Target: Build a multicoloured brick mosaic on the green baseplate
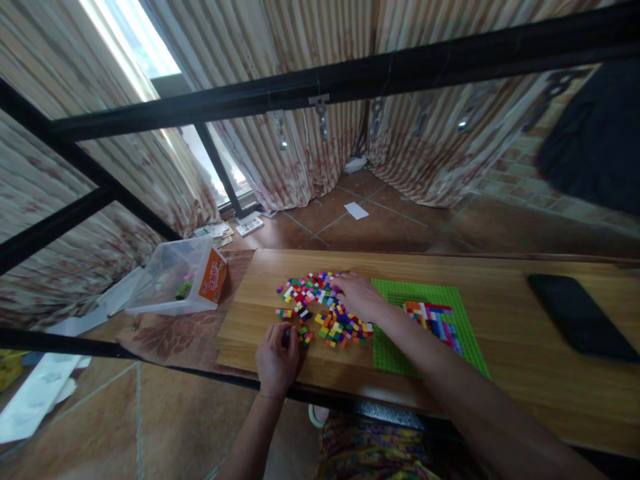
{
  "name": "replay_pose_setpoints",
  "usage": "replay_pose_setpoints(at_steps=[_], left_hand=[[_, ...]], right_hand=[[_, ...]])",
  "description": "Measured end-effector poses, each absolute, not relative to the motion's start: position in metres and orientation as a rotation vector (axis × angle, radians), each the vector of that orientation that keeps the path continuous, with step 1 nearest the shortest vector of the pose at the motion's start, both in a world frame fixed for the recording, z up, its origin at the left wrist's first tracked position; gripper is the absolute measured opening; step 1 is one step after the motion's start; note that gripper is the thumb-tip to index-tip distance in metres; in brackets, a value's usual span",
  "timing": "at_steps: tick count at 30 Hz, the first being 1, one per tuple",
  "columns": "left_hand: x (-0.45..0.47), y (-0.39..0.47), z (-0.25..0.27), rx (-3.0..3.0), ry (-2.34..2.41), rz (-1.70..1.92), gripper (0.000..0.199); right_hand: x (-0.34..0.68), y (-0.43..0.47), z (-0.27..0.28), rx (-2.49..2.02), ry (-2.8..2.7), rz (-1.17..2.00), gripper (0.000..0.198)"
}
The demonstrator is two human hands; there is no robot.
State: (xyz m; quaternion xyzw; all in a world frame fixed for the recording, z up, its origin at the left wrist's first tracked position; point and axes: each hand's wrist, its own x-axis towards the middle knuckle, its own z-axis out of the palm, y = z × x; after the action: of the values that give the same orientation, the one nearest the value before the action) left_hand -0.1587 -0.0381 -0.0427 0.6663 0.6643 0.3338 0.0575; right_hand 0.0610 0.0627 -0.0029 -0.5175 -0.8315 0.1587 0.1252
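Loose bricks (313,291) lie between both hands (278,352) — gripping or open, I cannot tell.

Glossy plastic bricks (336,328) and a studded plastic baseplate (393,352) on smooth wood-grained tabletop (505,313); pleated cloth curtains (320,47).

Not legible anywhere, neither as words nor as numbers. Printed in large pale characters across the orange label (213,275) on the end of the box (167,303), with smaller marks lower down; too blurred to make out. Marked in dark, blocky print on the white packet (249,225) on the floor (296,231), but too small to read. Scattered in faint marks over the papers (215,230) just beside the packet; cannot tell whether as writing or as pattern.
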Motion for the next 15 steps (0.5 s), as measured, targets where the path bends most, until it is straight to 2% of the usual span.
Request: replay_pose_setpoints(at_steps=[8,15], left_hand=[[-0.160,-0.037,-0.045,2.020,2.017,1.013,0.017],[-0.161,-0.037,-0.041,2.020,2.031,1.000,0.021]], right_hand=[[0.072,0.038,-0.003,-1.573,-2.194,0.503,0.019],[0.079,0.013,-0.006,-1.439,-1.974,0.556,0.013]])
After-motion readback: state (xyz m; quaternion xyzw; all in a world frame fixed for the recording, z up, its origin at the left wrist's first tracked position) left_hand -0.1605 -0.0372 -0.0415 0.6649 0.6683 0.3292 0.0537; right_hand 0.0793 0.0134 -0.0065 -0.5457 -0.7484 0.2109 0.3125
